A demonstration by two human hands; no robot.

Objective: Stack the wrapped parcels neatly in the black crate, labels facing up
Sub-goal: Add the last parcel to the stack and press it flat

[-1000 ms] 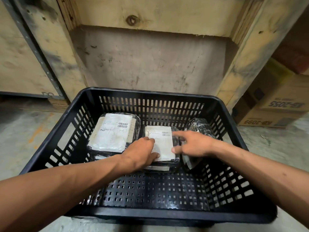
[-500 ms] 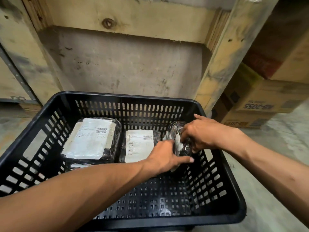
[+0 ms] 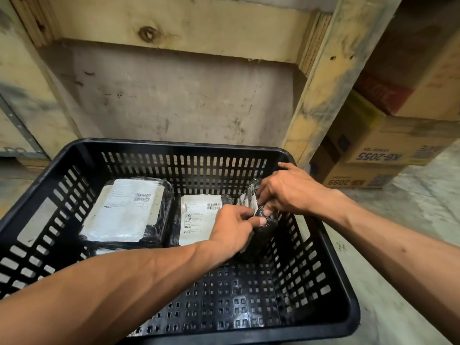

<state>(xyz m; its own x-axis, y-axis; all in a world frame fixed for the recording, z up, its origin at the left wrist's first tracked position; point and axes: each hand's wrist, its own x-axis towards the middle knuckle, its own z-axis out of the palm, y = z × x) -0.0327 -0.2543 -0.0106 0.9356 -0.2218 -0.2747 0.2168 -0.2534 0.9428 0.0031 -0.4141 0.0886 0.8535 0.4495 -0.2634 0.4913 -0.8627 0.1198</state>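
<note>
The black crate [image 3: 343, 290] sits on the floor in front of me. Inside at the back left lies a large black-wrapped parcel [image 3: 129, 210], white label up. Beside it in the middle lies a smaller parcel [image 3: 196, 220], label also up. A third black-wrapped parcel [image 3: 263, 235] stands on edge against the crate's right wall, its white label turned sideways. My right hand [image 3: 288, 190] grips its top edge from above. My left hand [image 3: 234, 227] holds its near side, thumb pressed on the wrap.
A rough wooden pallet crate [image 3: 174, 31] rises directly behind the black crate. Stacked cardboard boxes [image 3: 378, 155] stand at the right. The floor is bare concrete [image 3: 398, 245]. The front half of the crate's floor holds no parcels.
Both hands moved from the middle parcel to the right-hand parcel and took hold of it; it now stands more upright. My view shifted slightly.
</note>
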